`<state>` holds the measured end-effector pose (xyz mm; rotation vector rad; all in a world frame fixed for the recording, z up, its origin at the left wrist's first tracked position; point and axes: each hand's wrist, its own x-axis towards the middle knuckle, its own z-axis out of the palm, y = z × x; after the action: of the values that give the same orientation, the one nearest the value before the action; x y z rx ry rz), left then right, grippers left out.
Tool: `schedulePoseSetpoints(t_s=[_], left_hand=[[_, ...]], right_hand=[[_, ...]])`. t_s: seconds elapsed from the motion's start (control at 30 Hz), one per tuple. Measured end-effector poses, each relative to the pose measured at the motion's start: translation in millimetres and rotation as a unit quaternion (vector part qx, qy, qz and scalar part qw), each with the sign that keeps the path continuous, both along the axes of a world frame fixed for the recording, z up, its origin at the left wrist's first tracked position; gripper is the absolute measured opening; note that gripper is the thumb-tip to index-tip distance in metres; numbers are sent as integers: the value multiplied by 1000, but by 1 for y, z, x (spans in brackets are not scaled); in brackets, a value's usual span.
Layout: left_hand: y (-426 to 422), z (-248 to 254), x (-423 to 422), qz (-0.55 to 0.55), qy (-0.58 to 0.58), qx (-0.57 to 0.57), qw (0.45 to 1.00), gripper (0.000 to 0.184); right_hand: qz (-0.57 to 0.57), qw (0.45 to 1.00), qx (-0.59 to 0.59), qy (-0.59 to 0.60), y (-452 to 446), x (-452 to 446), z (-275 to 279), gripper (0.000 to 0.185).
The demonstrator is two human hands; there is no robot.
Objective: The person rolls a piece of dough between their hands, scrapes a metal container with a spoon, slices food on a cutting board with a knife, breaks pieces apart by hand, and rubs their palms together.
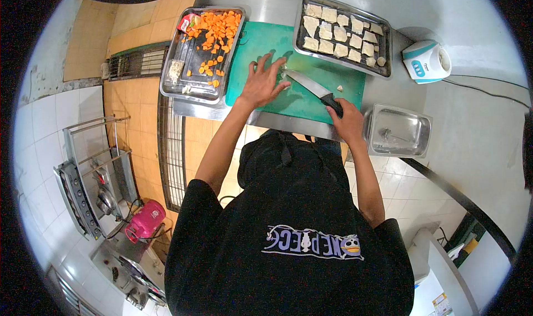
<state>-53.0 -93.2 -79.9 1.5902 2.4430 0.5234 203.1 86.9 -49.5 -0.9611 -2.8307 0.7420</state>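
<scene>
My left hand (264,83) is over the green cutting board (316,108) with its fingers spread, holding nothing. Its fingertips are close to the tip of a kitchen knife (308,84). The knife's black handle is gripped in my right hand (348,120), at the board's near right edge, and its blade points up and left. Small pale bits (284,70) lie by the knife tip, too small to name. Another small pale piece (340,88) sits on the board to the right of the blade.
A tray of chopped carrots (195,94) stands left, with a red packet (189,23) and chopped pale food. Another tray (387,60) overlaps the board's far right, bearing pale flat pieces. Further right are a white-and-teal appliance (423,63) and a steel pan (428,128).
</scene>
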Motion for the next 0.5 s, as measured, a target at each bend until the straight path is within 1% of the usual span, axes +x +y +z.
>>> schedulePoseSetpoints(t_s=[0.07, 0.23, 0.33, 0.5], left_hand=[[0, -1, -2, 1, 12, -6, 1000, 73], [0, 5, -1, 1, -2, -21, 1000, 71], [-2, -5, 3, 2, 32, -3, 999, 71], [-3, -2, 2, 7, 23, -2, 1000, 69]], right_hand=[[2, 1000, 2, -3, 0, 0, -1, 40], [0, 1000, 0, -5, 0, 0, -1, 40], [1, 1000, 2, -1, 0, 1, -2, 40], [4, 1000, 1, 12, 0, 2, -3, 39]])
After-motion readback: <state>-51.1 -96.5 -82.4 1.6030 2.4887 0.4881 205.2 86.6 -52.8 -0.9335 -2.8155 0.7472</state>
